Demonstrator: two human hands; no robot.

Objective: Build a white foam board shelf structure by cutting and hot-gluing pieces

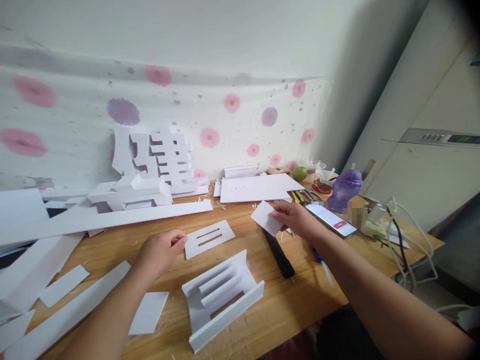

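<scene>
My left hand (167,248) pinches the left end of a flat white foam board piece with two long slots (215,233), holding it close above the wooden table. In my right hand (294,217) is a small plain white board piece (264,217), gripped at its right edge. Below it lies a black-handled tool (278,256), whose far end is hidden by the small piece. Nearer to me stands a white board form (225,295) with raised side walls and inner strips. A loose white square (150,311) rests by my left forearm.
White cut-out characters (172,160) lean against the flowered wall covering. Long white strips (71,310) cover the table's left. A phone (330,219), a purple bottle (345,187), a green fruit (300,173) and a power strip with cables (377,220) are on the right.
</scene>
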